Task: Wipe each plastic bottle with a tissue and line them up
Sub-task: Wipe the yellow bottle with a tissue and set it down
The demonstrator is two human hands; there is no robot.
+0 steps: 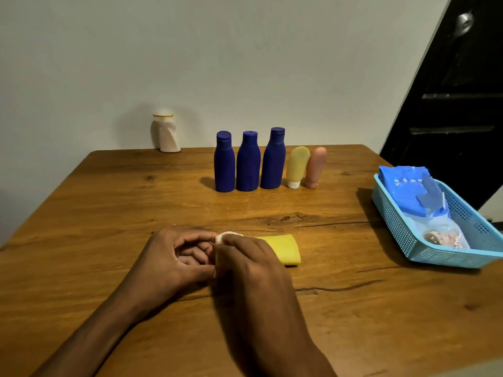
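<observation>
A yellow tube bottle (285, 250) lies on its side on the wooden table (109, 213), its white cap end (227, 235) toward my hands. My right hand (245, 265) covers the tube near the cap, with a sliver of white tissue (217, 258) showing at its fingers. My left hand (177, 257) has its fingers curled at the cap end; what it holds is hidden. Three dark blue bottles (248, 161) stand in a row at the back. Beside them stand a yellow tube (297, 167) and a pink tube (315, 167), both cap-down.
A white bottle (165, 134) with a yellow band stands alone at the back left by the wall. A light blue plastic basket (424, 240) at the right edge holds a blue tissue pack (408, 190) and a clear wrapper. A dark door is behind it.
</observation>
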